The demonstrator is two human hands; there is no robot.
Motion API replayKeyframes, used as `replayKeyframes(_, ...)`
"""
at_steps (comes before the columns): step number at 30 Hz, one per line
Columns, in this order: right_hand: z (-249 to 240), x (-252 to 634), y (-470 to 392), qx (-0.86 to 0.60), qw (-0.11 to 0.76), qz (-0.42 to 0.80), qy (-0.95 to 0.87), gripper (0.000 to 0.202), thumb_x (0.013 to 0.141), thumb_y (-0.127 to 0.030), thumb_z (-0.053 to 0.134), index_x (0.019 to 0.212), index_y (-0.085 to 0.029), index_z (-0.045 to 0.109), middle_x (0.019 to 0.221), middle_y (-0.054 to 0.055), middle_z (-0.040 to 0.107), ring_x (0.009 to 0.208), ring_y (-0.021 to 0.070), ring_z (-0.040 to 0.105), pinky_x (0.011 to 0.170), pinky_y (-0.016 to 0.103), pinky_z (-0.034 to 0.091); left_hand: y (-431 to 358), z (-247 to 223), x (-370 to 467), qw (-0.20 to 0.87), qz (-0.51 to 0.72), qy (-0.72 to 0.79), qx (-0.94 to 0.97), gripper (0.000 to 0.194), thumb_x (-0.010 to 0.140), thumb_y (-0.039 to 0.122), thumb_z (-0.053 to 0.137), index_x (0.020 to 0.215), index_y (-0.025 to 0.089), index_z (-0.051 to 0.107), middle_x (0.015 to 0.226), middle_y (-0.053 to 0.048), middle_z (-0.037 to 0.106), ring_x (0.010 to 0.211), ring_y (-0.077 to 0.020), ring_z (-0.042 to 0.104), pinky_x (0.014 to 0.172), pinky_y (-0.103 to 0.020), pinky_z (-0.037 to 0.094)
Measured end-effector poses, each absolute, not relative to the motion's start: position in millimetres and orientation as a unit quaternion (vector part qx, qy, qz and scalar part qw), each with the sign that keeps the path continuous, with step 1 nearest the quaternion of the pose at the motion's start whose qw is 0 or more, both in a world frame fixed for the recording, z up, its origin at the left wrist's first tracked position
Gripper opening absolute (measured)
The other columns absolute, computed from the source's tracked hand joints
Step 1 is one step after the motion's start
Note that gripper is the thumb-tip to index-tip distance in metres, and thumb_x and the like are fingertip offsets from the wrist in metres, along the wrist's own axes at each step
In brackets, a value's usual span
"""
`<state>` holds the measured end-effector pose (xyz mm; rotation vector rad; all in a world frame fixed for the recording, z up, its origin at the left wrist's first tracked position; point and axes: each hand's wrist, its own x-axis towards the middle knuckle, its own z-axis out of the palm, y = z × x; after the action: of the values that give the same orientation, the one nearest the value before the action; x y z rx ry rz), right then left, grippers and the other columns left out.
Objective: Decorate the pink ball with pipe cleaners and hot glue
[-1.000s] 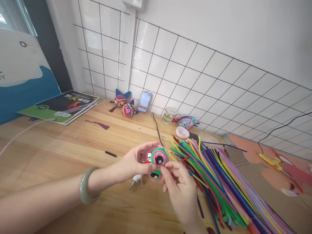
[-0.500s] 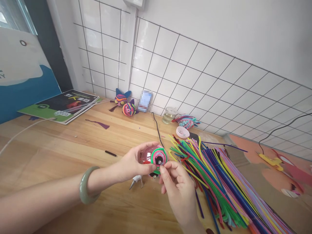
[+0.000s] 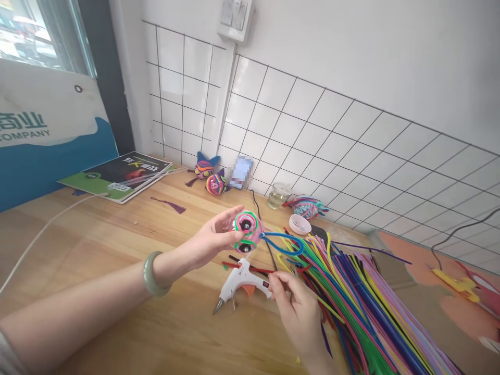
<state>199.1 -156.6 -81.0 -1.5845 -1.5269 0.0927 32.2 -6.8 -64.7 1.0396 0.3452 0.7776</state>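
My left hand (image 3: 219, 237) is closed around a ball-shaped ornament (image 3: 253, 229) covered in coloured fuzzy strips. Two black eyes with shiny centres, ringed in green and pink, face up on it. From its right side sticks out a blue pipe cleaner loop (image 3: 287, 250). Below lies a white hot glue gun (image 3: 238, 281), its metal nozzle pointing lower left. My right hand (image 3: 295, 307) has its thumb and fingers pinched together at the end of the gun's handle. Whether something is between those fingertips, or they grip the handle, I cannot tell.
A large bundle of pipe cleaners (image 3: 363, 291) spreads across the right. Finished ornaments (image 3: 216, 183), a phone (image 3: 241, 172), a glass jar (image 3: 278, 197) and a pink dish (image 3: 300, 224) stand along the wall. A purple tassel (image 3: 172, 205) and a booklet (image 3: 125, 174) lie left.
My right hand has left the ornament's eye and moved down and right to the glue gun's handle. The ornament has turned, showing both eyes and the blue loop. The view has tilted up slightly.
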Motion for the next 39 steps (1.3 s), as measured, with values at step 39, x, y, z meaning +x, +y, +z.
replayKeyframes(39,-87,218,-154,-0.677,0.362,0.093,-0.634,0.03,0.093,-0.033,0.045,0.076,-0.018,0.064,0.067,0.003,0.065,0.063,0.0156,0.061,0.06,0.025,0.048,4,-70,31,0.801,0.344,0.102,0.48,0.062,0.073,0.022,0.074,0.13,0.026,0.051,0.126,-0.01,0.059,0.107,-0.0252,0.06,0.085,-0.036,0.05)
